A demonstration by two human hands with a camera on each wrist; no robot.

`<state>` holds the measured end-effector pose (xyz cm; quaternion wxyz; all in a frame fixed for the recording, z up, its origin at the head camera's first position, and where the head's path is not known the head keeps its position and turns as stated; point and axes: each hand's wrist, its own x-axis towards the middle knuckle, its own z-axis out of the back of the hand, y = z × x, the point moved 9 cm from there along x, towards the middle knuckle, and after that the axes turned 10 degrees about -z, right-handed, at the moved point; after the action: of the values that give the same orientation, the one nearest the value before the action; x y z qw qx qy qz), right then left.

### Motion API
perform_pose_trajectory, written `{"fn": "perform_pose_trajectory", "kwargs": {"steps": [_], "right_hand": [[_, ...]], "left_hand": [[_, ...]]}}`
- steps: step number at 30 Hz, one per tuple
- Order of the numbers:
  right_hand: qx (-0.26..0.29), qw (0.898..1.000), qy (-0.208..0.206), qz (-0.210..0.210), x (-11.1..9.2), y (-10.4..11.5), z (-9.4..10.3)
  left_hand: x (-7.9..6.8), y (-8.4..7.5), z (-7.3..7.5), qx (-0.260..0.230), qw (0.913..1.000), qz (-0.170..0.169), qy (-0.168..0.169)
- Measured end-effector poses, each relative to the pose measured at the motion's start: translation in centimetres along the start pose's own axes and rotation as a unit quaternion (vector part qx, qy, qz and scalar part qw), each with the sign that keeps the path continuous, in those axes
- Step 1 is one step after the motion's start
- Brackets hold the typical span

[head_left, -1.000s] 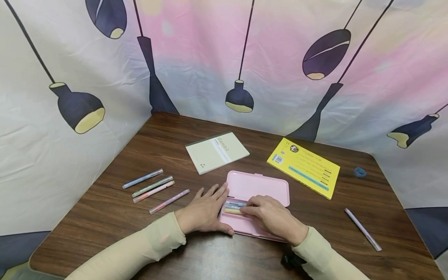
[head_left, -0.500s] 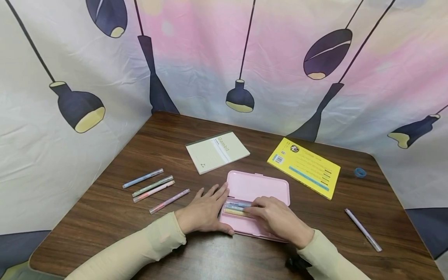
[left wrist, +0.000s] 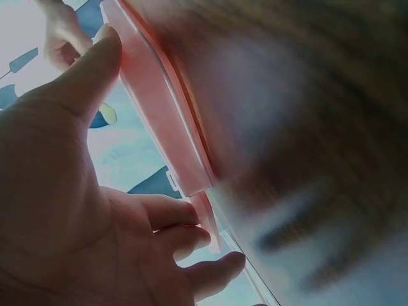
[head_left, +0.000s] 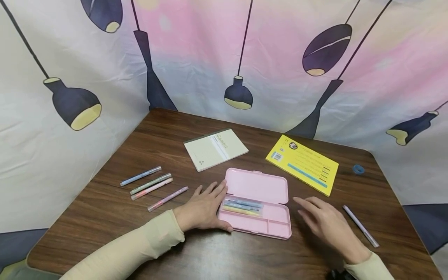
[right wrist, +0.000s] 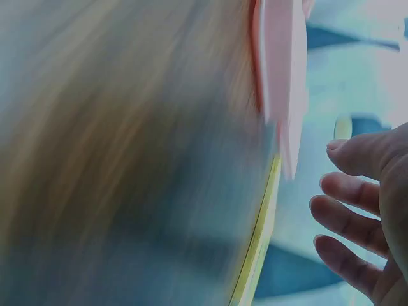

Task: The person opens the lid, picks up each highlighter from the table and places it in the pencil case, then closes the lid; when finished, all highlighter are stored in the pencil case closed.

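A pink pencil case [head_left: 257,186] lies with its lid folded back on the table. Blue and yellow pens [head_left: 240,212] lie side by side in its rear compartment. My left hand [head_left: 203,210] rests against the case's left side, fingers spread and touching its edge; the left wrist view shows the thumb against the pink wall [left wrist: 156,105]. To the right of the case, my right hand [head_left: 330,225] is above the table with relaxed fingers and holds nothing. Near that hand is a pale purple pen [head_left: 360,225].
Several capped pens [head_left: 151,189] in blue, green, pink and purple lie to the left. Behind the case are a cream notebook [head_left: 216,149] and a yellow book [head_left: 302,164]. A blue tape roll [head_left: 358,169] sits at the far right of the wooden table [head_left: 266,258].
My right hand has let go of the pens in the case and moved right, toward the pale purple pen. My left hand stays at the case's left side.
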<state>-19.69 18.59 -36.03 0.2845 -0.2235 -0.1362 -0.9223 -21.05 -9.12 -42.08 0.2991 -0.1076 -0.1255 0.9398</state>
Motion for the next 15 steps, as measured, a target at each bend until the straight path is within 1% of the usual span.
{"fn": "perform_pose_trajectory", "kwargs": {"steps": [4,8,15], "right_hand": [[-0.017,0.999,-0.02,-0.025,-1.6,-2.8,1.6],[-0.036,0.997,-0.03,-0.062,-3.1,-5.1,3.3],[-0.061,0.989,-0.01,-0.131,-5.1,-8.2,4.8]], "left_hand": [[-0.1,0.1,0.1,-0.003,1.0,0.002,0.0],[-0.1,0.1,0.1,-0.006,1.0,0.002,-0.002],[-0.1,0.1,0.0,-0.005,1.0,0.002,-0.003]]}}
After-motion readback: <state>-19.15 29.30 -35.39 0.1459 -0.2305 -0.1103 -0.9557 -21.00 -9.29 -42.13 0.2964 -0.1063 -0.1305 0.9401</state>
